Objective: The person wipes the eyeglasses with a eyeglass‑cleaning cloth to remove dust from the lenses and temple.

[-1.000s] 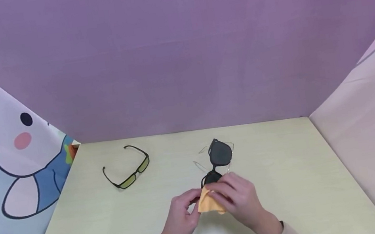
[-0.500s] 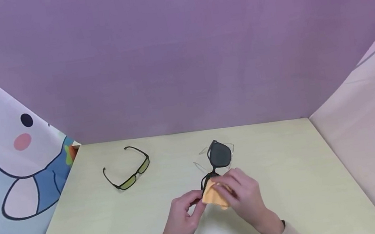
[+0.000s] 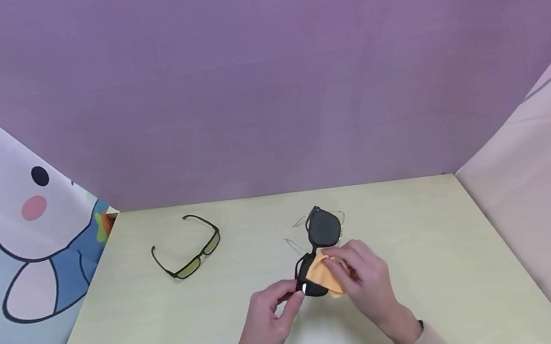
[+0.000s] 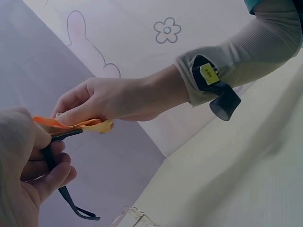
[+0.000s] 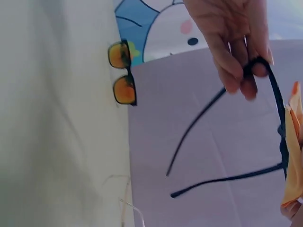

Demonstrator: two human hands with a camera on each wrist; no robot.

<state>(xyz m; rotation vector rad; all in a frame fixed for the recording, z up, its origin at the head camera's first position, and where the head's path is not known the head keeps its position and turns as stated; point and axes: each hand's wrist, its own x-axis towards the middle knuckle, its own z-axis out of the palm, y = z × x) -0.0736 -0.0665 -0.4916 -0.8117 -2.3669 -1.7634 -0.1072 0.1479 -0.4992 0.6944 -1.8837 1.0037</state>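
Note:
Black sunglasses [image 3: 324, 227] with dark lenses are held up above the table, one lens above the other in the head view. My left hand [image 3: 273, 315] pinches their frame at the lower outer corner, near the hinge. In my right hand [image 3: 369, 277] is an orange cloth [image 3: 323, 273], pinched between thumb and fingers and lying against the lower lens, partly covering it. From the right wrist view, both temples [image 5: 222, 182] of the sunglasses stand unfolded, and the cloth [image 5: 294, 151] presses along the lens side.
Black-framed glasses with yellow-green lenses [image 3: 196, 262] lie unfolded on the table [image 3: 171, 333] at the left. Thin wire-framed glasses [image 3: 293, 244] rest behind the sunglasses, mostly hidden. A purple backdrop [image 3: 262, 80] rises at the table's far edge, with printed cloth at both sides.
My right hand has moved the cloth up and to the right across the lower lens, uncovering its bottom part. My left hand keeps its grip on the frame with little movement.

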